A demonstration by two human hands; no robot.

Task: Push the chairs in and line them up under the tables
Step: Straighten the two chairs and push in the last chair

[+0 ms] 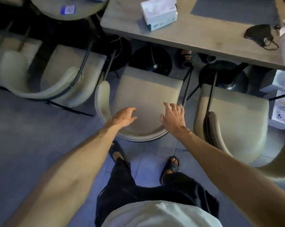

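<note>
A beige upholstered chair (146,89) with a curved backrest stands in front of me, its seat mostly out from under the grey rectangular table (195,38). My left hand (124,117) hovers over the left side of the backrest, fingers curled and apart, holding nothing. My right hand (173,117) is spread above the right side of the backrest, also empty. A second chair (233,120) stands to the right, partly under the same table. A third chair (56,79) sits at the left, angled toward a round table (63,15).
On the rectangular table lie a tissue box (159,12), a dark face mask (261,36) and a grey mat (233,9). Black pedestal bases (150,60) and slippers (185,58) sit under it. White boxes (284,102) stand at the right. My sandalled feet (170,166) are on grey floor.
</note>
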